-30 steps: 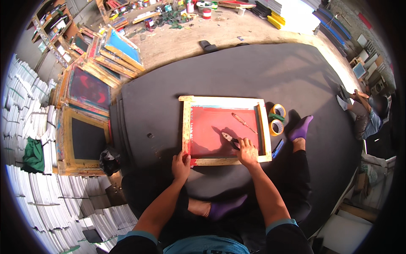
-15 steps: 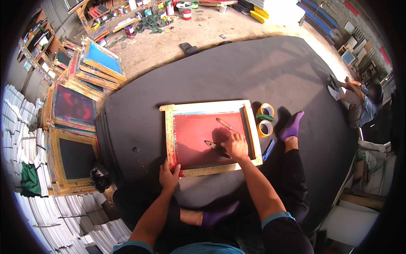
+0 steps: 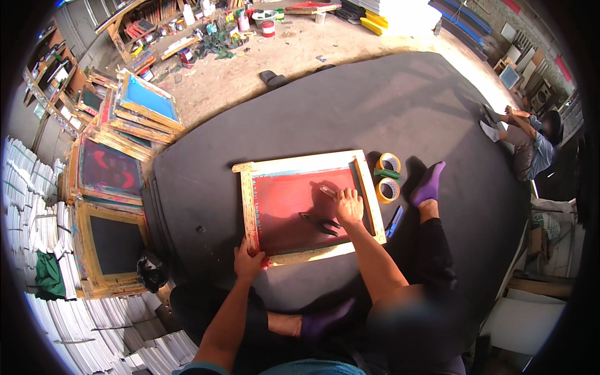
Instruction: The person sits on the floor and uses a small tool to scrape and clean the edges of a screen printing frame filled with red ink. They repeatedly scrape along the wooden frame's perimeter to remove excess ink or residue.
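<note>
A wooden-framed printing screen (image 3: 248,209) with a red mesh lies on the dark mat before me. My left hand (image 3: 249,259) is closed on its near left corner, thumb on top. Over the mesh, my right hand (image 3: 349,207) has its fingers curled around one end of a slim tool with a pale handle (image 3: 327,190); the covered end is hidden. Just nearer to me, a pair of pliers (image 3: 320,223) with dark handles rests on the mesh, apart from the hand.
Two yellow tape rolls (image 3: 388,190) with a green item between them sit right of the frame, near a blue cutter (image 3: 394,222). My purple-socked foot (image 3: 430,184) is beside them. Framed screens (image 3: 112,237) and paper stacks (image 3: 37,206) line the left. Another person (image 3: 531,144) sits far right.
My right hand has let go of the pliers and moved slightly up to the slim tool, covering its end. The left hand stays on the frame's corner.
</note>
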The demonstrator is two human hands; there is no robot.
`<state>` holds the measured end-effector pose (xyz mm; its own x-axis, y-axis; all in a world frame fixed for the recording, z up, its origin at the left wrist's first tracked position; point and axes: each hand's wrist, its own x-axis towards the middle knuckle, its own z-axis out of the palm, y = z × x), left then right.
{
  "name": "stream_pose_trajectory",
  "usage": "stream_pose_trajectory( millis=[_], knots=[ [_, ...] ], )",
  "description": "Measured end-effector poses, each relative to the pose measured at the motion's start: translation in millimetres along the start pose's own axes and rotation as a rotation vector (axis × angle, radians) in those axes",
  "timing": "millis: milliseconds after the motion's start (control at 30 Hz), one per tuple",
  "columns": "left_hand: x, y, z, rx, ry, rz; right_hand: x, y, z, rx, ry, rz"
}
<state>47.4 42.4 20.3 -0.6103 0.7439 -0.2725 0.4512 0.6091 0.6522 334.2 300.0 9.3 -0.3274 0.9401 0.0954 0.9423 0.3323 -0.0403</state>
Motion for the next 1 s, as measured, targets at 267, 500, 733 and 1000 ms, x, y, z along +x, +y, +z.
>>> stream_pose_trajectory(
  millis=[267, 500, 733, 1000],
  knots=[
    [2, -38, 6, -0.107, 0.057, 0.229, -68, 28, -60, 0.212, 0.169, 0.179],
    [-4, -28, 1, -0.123, 0.012, 0.352, -130, 18, -78, 0.734, 0.093, 0.249],
    [-15, -33, 7, 0.024, -0.058, 0.194, -186, -28, -89, 1.511, -0.126, 0.262],
    [-17, -29, 2, 0.188, -0.166, 0.281, -225, -90, -104, 1.518, -0.155, 0.352]
  ],
)
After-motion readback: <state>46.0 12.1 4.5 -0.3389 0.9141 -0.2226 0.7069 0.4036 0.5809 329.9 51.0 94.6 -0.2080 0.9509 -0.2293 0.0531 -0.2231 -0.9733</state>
